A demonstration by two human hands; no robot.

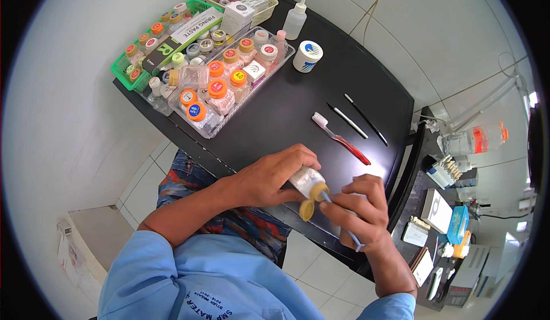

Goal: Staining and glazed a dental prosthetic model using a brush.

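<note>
Nearest the head camera, across the bottom of the frame, is the person's light blue shirt (229, 280), with patterned shorts (229, 220) showing just above it. At lower centre, the left hand (269, 174) is wrapped around a small clear bottle (306, 178) with whitish contents, held tilted with its mouth toward the lower right. The tan flip lid (307, 210) hangs open below the neck. The right hand (362, 214), a little blurred, pinches a slim light blue stick (359, 243) whose far end meets the bottle's mouth; how deep it goes, I cannot tell.

The bottle is above the near edge of the black table (366, 82). If the tilt steepens, the contents could run out and drop past that edge onto the lap or floor. A jerk of the stick against the neck could twist the bottle in the left fingers, and the loose lid could catch on the stick or a knuckle.

Right of centre lie a red toothbrush (344, 141), a white-handled tool (350, 121) and a thin black rod (366, 119), well clear of the hands. Toward the upper left, a clear tray (213, 131) is crowded with small jars; a careless left elbow might nudge it.
</note>
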